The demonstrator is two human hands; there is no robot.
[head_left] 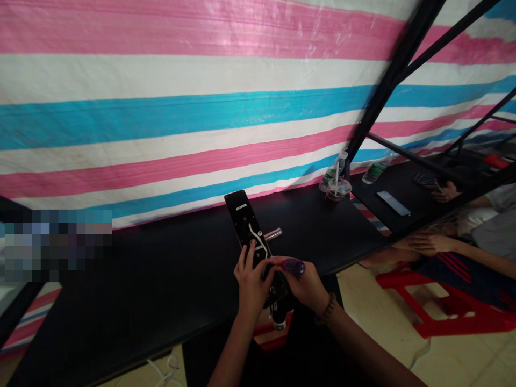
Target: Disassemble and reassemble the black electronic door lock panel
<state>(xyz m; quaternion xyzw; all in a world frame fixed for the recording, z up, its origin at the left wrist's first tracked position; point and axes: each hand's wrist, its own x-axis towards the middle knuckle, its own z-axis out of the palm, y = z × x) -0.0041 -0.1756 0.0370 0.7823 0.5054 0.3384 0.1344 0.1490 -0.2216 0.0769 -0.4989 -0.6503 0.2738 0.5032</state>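
One black bench (pixel 161 285) runs across the view, carrying the items below, listed left to right.

One electronic door lock (pixel 245 231), black, lies on its back at the bench's near edge, its lower end reaching over that edge. It has one white wire (pixel 256 239) on its face and one silver lever handle (pixel 272 233) sticking out to the right.

One left hand (pixel 252 282): fingers (pixel 249 255) curled over the lock's left side, gripping it.

One right hand (pixel 306 282), with one beaded bracelet (pixel 327 309) at the wrist: fingers (pixel 278 261) closed around one purple translucent tool handle (pixel 293 267), held just over the lock's lower part.

Toward the far right corner of the bench stand one plastic bottle (pixel 331 173) and one lidded plastic cup (pixel 337 188) with a straw, touching or just beside each other.

One second black bench (pixel 403 180), further right, holds one plastic bottle (pixel 377 169), one smartphone (pixel 393 203) lying flat, and one small bundle of pens (pixel 425 181).

Two hands of a co-worker (pixel 427 243) show at far right, beside one red plastic stool (pixel 439 301).
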